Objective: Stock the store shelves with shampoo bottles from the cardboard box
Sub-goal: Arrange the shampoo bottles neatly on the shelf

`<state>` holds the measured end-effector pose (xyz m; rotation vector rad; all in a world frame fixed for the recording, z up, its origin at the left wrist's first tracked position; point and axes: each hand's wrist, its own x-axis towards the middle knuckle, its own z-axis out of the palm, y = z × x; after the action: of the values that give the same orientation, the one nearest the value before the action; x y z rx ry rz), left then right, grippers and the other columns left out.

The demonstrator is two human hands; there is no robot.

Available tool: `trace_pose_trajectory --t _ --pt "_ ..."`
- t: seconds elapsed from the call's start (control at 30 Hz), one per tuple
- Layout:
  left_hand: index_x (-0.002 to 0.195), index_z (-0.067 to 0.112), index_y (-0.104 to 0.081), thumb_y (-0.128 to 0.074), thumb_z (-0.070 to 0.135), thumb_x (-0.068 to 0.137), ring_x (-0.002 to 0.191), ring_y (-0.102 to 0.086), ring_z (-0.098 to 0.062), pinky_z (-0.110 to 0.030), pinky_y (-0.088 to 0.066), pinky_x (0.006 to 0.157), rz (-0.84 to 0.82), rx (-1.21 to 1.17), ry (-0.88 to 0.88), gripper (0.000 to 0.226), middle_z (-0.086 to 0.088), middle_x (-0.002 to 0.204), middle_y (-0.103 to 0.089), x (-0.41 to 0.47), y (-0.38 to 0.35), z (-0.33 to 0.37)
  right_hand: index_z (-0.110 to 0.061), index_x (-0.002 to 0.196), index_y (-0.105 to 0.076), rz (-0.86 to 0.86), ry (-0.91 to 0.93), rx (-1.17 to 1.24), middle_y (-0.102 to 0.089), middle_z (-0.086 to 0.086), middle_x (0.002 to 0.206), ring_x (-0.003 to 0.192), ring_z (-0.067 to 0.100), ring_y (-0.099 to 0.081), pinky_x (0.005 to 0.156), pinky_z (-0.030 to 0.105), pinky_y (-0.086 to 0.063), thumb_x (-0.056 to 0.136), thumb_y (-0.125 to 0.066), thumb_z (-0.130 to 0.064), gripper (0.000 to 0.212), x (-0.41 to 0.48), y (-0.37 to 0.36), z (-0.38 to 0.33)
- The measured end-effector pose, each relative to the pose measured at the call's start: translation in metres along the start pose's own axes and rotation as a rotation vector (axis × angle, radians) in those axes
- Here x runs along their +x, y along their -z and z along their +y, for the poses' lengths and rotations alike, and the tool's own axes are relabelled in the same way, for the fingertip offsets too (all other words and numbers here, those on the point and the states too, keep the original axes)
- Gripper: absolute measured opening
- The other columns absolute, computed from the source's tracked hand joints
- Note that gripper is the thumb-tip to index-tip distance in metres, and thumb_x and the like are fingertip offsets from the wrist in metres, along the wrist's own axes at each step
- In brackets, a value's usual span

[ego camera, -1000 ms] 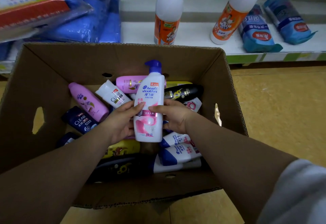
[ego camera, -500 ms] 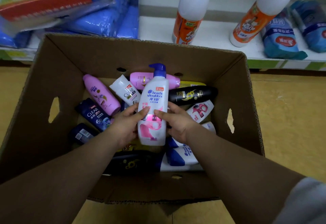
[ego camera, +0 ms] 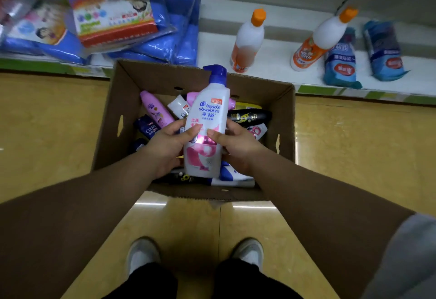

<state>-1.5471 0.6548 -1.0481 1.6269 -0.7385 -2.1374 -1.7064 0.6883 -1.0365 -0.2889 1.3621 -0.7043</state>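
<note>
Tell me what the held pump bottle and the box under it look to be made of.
Pump bottle: likely plastic, glossy white, with sheen on its printed label and a moulded blue pump. Box: corrugated cardboard, matte brown, with a ragged cut rim and punched hand-holes.

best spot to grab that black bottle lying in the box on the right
Grip the black bottle across its middle, coming from above. It lies on its side on top of the pile, long axis left to right, its upper face bare; the right hand is nearest.
</note>
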Motion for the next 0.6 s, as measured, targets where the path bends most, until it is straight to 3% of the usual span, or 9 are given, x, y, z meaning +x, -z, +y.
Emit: trace_pose_trajectory --t 0.2,0.4,0.6 --pt "0.104 0.031 -0.064 -0.063 0.027 0.087 0.094 -0.069 -0.024 -0.04 -0.057 0.075 -0.028 -0.025 -0.02 0.018 -0.003 0.105 -0.072 -0.092 -0.017 0.04 -0.023 0.13 -0.052 -0.003 -0.003 -0.117 -0.067 0.0 0.107 0.086 0.015 -0.067 0.058 0.027 -0.054 0.086 -0.067 -0.018 0.046 -0.088 -0.02 -0.044" --pt "0.119 0.023 -0.06 -0.068 0.029 0.083 0.099 -0.068 -0.027 -0.048 -0.053 0.086 -0.02 -0.002 -0.091 0.037 -0.007 0.11 -0.07 -0.164 -0.035 0.108 -0.022 0.118 -0.059 -0.03 0.086 -0.084 -0.072 0.002 0.104 0.088 0.022 -0.071 0.065 0.035 -0.058 0.085 -0.068 -0.015 0.035 -0.159 -0.04 -0.104" --pt "0.113 0.021 -0.062 -0.071 0.031 0.079 0.086 -0.072 -0.024 -0.043 -0.058 0.071 -0.022 0.01 -0.187 0.036 -0.005 0.103 -0.072 -0.224 -0.047 0.185 -0.017 0.121 -0.058 -0.064 0.198 -0.073 -0.068 0.008 0.11 0.089 0.023 -0.069 0.07 0.034 -0.058 0.086 -0.065 -0.009 0.036 -0.227 -0.071 -0.18"
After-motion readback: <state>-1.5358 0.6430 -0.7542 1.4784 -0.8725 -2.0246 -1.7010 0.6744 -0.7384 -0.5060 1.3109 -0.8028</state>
